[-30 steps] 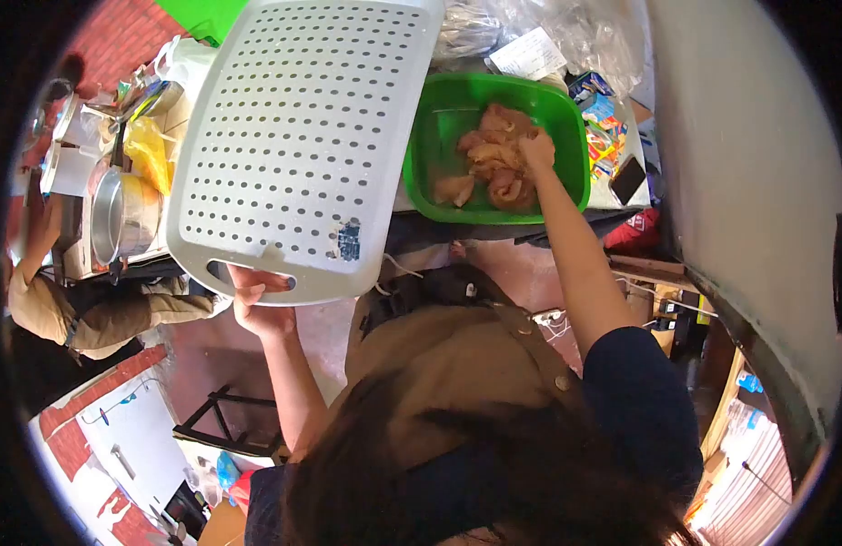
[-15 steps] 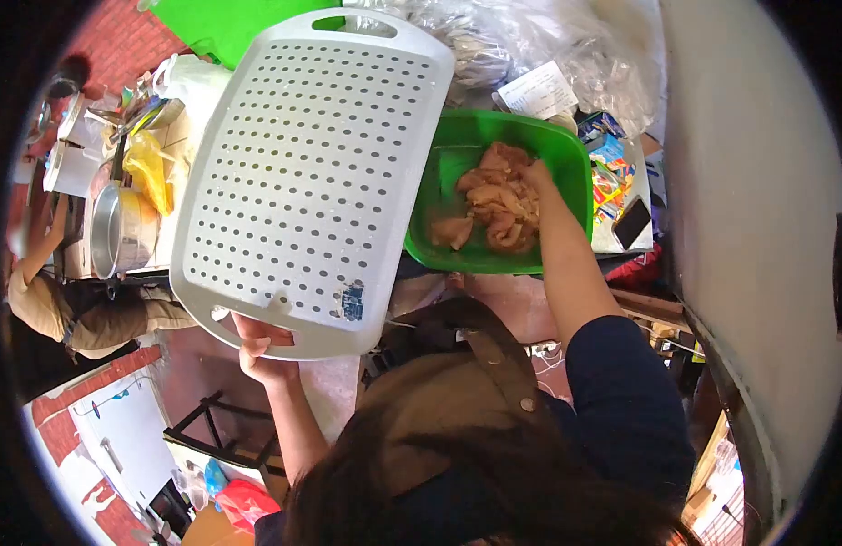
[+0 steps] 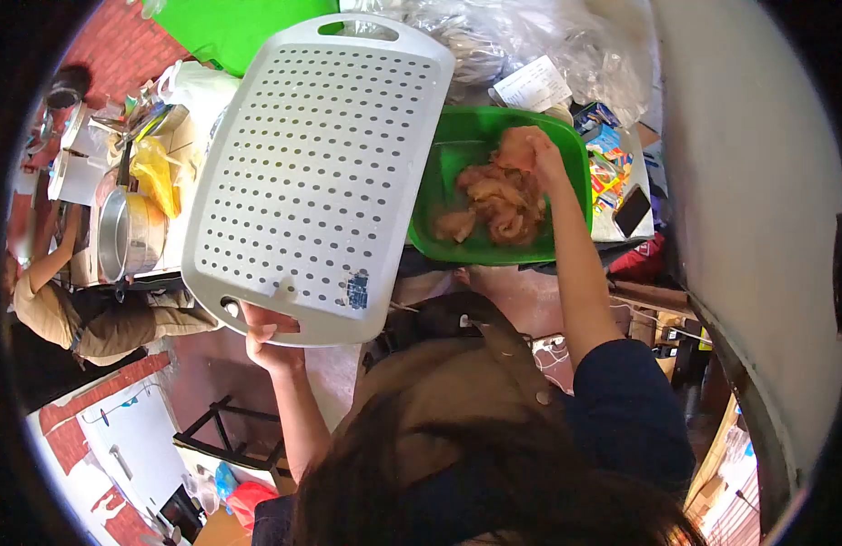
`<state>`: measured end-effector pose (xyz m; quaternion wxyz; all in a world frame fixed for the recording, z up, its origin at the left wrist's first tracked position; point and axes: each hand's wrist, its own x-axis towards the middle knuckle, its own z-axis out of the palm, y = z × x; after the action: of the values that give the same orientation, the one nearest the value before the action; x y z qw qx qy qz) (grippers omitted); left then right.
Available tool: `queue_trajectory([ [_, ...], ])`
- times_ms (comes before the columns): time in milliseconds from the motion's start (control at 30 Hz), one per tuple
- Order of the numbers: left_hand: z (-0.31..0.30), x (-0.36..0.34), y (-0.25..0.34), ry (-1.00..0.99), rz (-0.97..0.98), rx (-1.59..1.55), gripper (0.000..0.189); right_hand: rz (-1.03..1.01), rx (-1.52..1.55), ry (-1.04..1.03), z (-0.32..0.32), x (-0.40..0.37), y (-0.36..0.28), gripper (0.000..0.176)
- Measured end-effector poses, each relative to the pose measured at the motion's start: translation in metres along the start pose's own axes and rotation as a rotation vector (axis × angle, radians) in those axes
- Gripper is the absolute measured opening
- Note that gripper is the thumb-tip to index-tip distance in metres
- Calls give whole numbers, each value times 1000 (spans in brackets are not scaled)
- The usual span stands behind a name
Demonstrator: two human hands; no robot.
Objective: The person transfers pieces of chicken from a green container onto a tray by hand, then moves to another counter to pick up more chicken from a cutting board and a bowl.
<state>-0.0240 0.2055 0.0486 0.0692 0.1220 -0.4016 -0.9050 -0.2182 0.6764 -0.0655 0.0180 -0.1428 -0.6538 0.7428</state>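
My left hand point(image 3: 273, 344) grips the handle cut-out at the near end of a light grey tray point(image 3: 302, 173) dotted with rows of dark spots. The tray lies at a slant to the left of a green basin point(image 3: 430, 205) and overlaps its left edge. Several pieces of raw meat point(image 3: 498, 205) lie inside the basin. Over the basin's right side, my right hand point(image 3: 541, 156) has its fingers closed on one piece of raw meat point(image 3: 516, 150), lifted above the pile.
Clear plastic bags point(image 3: 566, 55) and a printed paper point(image 3: 533, 85) lie behind the basin. Colourful packets point(image 3: 605, 168) and a phone point(image 3: 632, 211) are on its right. At left are a metal pot point(image 3: 121, 237), a yellow bag point(image 3: 152, 175) and another person point(image 3: 102, 318).
My right hand has risen slightly, lifting a piece of meat off the pile toward the back of the basin. My left hand and the tray's near end have shifted slightly.
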Motion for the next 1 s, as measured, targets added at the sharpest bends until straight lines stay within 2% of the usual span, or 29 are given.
queue_trajectory([
  [67,-2,2,0,-11,-21,-33,83,7,-52,0,8,-18,-28,28],
  [167,2,2,3,-31,-24,-20,80,96,-63,-68,-16,-11,-25,26],
  [200,-1,2,3,-42,-30,-17,81,73,-58,-21,-17,-15,-31,26],
  [267,-13,6,1,-91,-40,-4,81,15,-51,68,-5,-30,-67,25],
  [367,-3,3,3,-73,-28,27,81,-133,-118,18,21,-51,-132,25],
  [467,4,1,3,-60,3,32,82,-45,-99,30,61,-75,-206,27],
  [567,10,1,7,-41,-1,-28,82,-64,-126,-23,108,-97,-263,28],
  [667,-5,4,-1,-68,-34,-43,82,-136,-142,-253,147,-95,-300,37],
  [733,-5,3,0,-87,-44,-40,79,-161,-53,-500,178,-79,-311,25],
  [800,-6,3,-2,-90,-51,-41,78,-237,131,-699,219,-70,-309,22],
  [867,-8,3,-4,-82,-67,-48,78,-132,98,-414,271,-95,-310,17],
  [933,-13,3,-8,-107,-65,-71,78,-140,259,-677,290,-15,-259,20],
  [1000,-14,2,-7,-112,-75,-69,78,-164,346,-607,318,-16,-236,16],
])
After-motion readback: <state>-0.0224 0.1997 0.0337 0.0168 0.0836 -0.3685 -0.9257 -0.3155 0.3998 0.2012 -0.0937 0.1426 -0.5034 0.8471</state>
